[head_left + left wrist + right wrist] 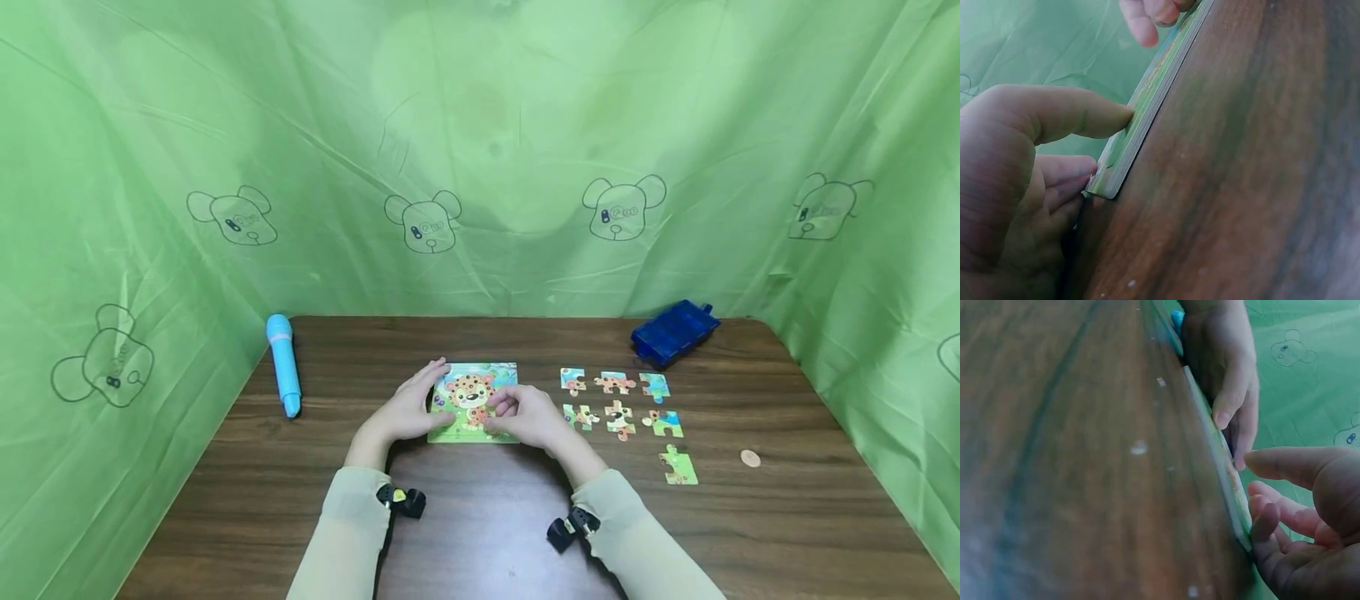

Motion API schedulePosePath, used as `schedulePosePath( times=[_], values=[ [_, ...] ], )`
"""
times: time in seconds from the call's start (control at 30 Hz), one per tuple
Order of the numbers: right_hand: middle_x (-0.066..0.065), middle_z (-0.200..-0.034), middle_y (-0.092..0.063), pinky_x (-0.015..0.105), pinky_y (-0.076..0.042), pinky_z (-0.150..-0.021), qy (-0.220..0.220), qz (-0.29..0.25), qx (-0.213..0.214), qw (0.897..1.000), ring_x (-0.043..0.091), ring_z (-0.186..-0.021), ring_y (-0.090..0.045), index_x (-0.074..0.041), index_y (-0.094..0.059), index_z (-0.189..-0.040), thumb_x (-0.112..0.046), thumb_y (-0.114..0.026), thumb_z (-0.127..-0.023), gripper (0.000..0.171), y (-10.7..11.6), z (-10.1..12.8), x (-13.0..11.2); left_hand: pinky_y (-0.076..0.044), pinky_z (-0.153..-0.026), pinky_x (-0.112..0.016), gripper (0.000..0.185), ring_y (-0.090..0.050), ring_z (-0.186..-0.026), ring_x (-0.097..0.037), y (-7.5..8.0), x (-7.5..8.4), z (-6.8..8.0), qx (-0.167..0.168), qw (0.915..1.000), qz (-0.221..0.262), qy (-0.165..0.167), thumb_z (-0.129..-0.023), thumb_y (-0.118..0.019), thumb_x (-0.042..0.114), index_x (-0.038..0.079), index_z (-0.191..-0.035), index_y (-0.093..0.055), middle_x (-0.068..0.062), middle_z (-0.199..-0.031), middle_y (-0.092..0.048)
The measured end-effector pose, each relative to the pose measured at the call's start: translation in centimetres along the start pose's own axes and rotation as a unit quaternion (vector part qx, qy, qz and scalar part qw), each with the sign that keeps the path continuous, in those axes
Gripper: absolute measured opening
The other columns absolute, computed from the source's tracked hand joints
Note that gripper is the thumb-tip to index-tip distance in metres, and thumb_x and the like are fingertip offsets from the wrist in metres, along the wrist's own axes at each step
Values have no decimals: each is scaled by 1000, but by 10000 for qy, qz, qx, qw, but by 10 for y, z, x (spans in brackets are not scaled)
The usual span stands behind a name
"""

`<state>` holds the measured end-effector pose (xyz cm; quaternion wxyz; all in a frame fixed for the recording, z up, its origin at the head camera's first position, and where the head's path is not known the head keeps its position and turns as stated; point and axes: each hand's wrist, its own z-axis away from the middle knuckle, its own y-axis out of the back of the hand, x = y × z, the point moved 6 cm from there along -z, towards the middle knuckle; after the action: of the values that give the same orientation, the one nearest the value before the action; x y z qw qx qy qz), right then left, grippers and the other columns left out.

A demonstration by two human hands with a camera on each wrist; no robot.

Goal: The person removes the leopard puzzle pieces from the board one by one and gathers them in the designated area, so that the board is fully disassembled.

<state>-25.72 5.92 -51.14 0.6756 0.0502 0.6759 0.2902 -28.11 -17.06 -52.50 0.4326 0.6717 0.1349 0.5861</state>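
- Green sheeting point(480, 125) printed with outline bear heads hangs behind and to both sides of a dark wooden table point(465, 533).
- Near the table's left edge lies a light-blue pen-shaped toy point(283, 364), well apart from the hands.
- Next comes the left hand point(411, 408), at the left edge of a puzzle board point(474, 402) showing a cartoon leopard. Its fingers reach along the board's left side; in the left wrist view the thumb tip presses on the board's top face while the other fingers curl at its corner, so the hand grasps the board's edge.
- That board lies flat on the table at centre, between the two hands.
- On the board's lower right part rests the right hand point(528, 414), its fingers bent over the picture. The right wrist view shows the thumb above the board's edge and the fingers curled just beside it; it seems to pinch the edge, though the blur leaves this unsure.
- Just right of the hands, seven loose puzzle pieces point(619, 417) lie apart from one another in rough rows.
- Behind them, by the far edge, sits a blue plastic case point(673, 332).
- Farther right, on its own, lies a small tan disc point(750, 457).
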Motion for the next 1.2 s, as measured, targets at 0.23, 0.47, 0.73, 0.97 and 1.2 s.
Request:
schedulePosePath(
  times=[0.23, 0.47, 0.73, 0.97, 1.2],
  values=[
    [0, -91, -70, 29, -56, -73, -87, 147, -62, 9998, 13, -80, -64, -10, -82, -109, -17, -96, -81, 31, -2, -2, 1, -18, -128, -72, 92, -16, -167, -40, 3, 3, 1, -146, 9999, 84, 17, -93, -79, 35, 9, -171, -37, -10, -183, -19],
    [1, -91, -71, 30, -56, -75, -131, 190, 53, 9997, 13, -80, -64, -12, -83, -106, -15, -98, -79, 30, 1, -4, 1, -17, -128, -73, 90, -16, -167, -41, 6, 5, -3, -108, 9999, 7, 2, -93, -76, 32, 10, -171, -36, -9, -183, -19],
    [-1, -92, -69, 28, -54, -73, -209, 125, -1, 9997, 12, -79, -61, -9, -82, -110, -16, -95, -82, 32, -3, -2, 1, -17, -129, -72, 90, -16, -167, -42, 3, 2, 0, -105, 9999, 30, 102, -92, -74, 30, 12, -172, -36, -8, -183, -18],
    [0, -91, -69, 25, -52, -69, -136, 162, 37, 9998, 11, -75, -59, -10, -83, -109, -12, -94, -81, 30, -5, -2, 0, -17, -129, -72, 89, -15, -167, -41, 2, -1, -1, -146, 9997, -10, 182, -93, -71, 31, 15, -173, -34, -5, -184, -16],
    [1, -90, -67, 25, -51, -68, -41, 248, 24, 9997, 10, -74, -58, -9, -82, -109, -9, -92, -81, 29, -8, -1, -2, -16, -129, -72, 89, -14, -167, -40, 2, -1, 0, -141, 9997, 10, 176, -94, -71, 30, 15, -173, -34, -4, -184, -16]
  ],
)
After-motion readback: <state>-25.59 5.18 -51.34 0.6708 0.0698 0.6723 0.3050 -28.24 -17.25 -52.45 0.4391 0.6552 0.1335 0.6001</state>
